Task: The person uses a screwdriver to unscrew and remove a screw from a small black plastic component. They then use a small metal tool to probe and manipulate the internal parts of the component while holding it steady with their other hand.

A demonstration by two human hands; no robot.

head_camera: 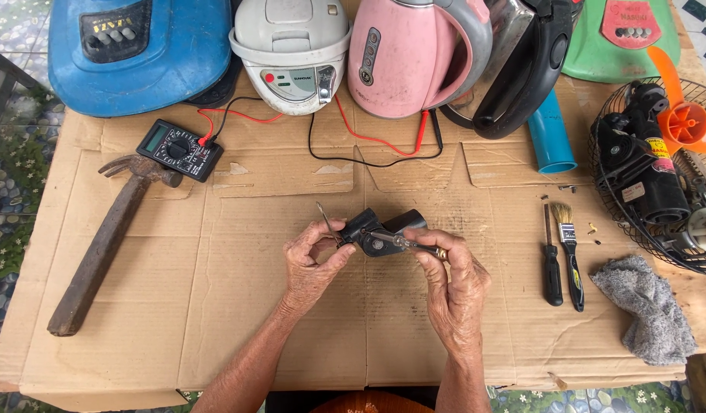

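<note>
**A:** Bench was a sheet of flattened cardboard [215, 291] over a table, tiled floor visible at the edges. What was in hand?

**B:** One small black plastic part [380, 229], held above the middle of the cardboard. Left hand [311, 264] pinched its left end between thumb and fingers, closed grip. A thin metal pin [325, 218] stuck up beside those fingers; couldn't tell if it was gripped or part of the piece.

**A:** Right?

**B:** Right hand [452, 283] was closed around one slim screwdriver [410, 245], tip lying on the black part.

**A:** Count the rest.

**B:** Back row, left to right: one blue appliance housing [139, 53], one white electric pot [292, 53], one pink kettle [403, 57], one steel kettle with black handle [521, 69], one green casing [624, 38]. One blue pipe stub [552, 134] just below the black handle.

**A:** Tools?

**B:** One multimeter [179, 149] with two leads, one red, one black, running towards the pink kettle. One rusty claw hammer [100, 245] at left, well apart from the hands. Right of the hands: one black-handled screwdriver [550, 264] and one small paintbrush [569, 252], side by side. One grey rag [651, 310] near the right edge.

**A:** Fan?

**B:** One wire fan guard [621, 222] with a black motor [636, 164] lying in it, and one orange blade [686, 115].
</note>
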